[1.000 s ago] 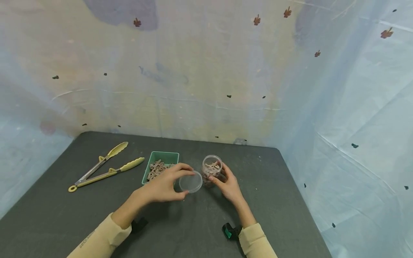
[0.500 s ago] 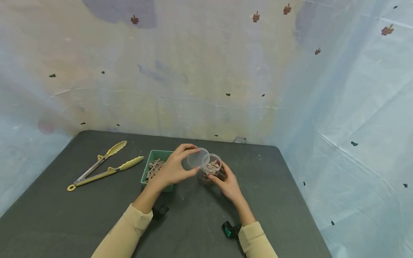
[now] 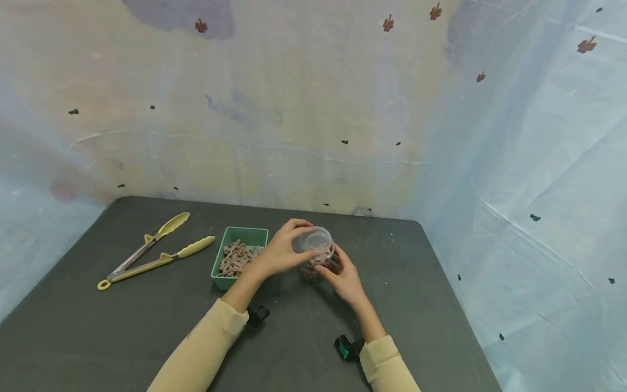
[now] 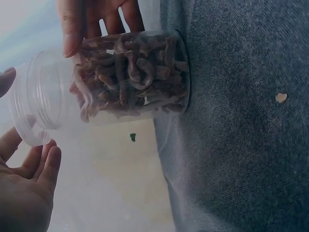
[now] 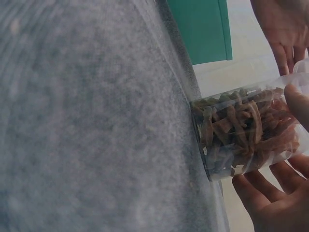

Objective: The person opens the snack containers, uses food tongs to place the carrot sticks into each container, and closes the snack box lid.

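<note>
A clear plastic jar (image 4: 130, 77) stands on the dark table, filled over much of its height with brown curled strips. My right hand (image 3: 346, 280) holds its side, with the thumb on the near side and fingers round the far side. At the jar's mouth is a clear round lid (image 3: 317, 239), pinched by its rim between the thumb and fingers of my left hand (image 3: 281, 251). In the left wrist view the lid lies against or just over the threaded neck; whether it is seated cannot be told.
Left of the jar sits a green tray (image 3: 216, 267) with more brown strips (image 3: 237, 257), partly behind my left hand. Open tongs (image 3: 147, 261) with yellow tips lie farther left. A patterned plastic sheet (image 3: 274, 136) hangs behind the table.
My left hand has carried the lid right and up from beside the jar, over its mouth. My right hand keeps its hold, and the jar has hardly moved.
</note>
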Action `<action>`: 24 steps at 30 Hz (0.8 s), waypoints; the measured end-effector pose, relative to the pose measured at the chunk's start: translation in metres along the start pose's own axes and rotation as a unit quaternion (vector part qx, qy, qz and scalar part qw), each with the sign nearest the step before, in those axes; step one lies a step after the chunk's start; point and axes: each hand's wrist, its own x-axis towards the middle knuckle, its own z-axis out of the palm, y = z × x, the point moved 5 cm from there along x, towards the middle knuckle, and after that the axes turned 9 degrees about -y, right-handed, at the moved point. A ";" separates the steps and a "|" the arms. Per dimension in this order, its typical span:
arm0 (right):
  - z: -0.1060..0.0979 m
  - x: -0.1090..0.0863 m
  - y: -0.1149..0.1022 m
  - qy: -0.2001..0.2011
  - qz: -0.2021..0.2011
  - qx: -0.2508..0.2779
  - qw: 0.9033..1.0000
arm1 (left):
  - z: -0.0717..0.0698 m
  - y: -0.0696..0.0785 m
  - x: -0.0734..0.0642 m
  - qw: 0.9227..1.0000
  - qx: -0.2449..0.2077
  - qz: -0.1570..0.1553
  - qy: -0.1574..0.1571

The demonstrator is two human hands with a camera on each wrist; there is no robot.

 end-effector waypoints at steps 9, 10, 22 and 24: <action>0.000 -0.001 -0.001 -0.005 0.014 0.005 1.000 | 0.005 -0.004 0.007 0.999 0.010 -0.003 -0.038; 0.000 -0.001 -0.001 -0.004 0.015 0.007 1.000 | 0.006 -0.004 0.008 0.999 0.012 -0.004 -0.044; 0.000 -0.006 -0.025 -0.020 0.020 0.003 1.000 | 0.004 -0.001 0.014 0.992 0.001 0.010 -0.123; 0.000 -0.007 -0.024 -0.019 0.015 0.000 1.000 | 0.005 -0.001 0.014 0.990 -0.015 0.014 -0.142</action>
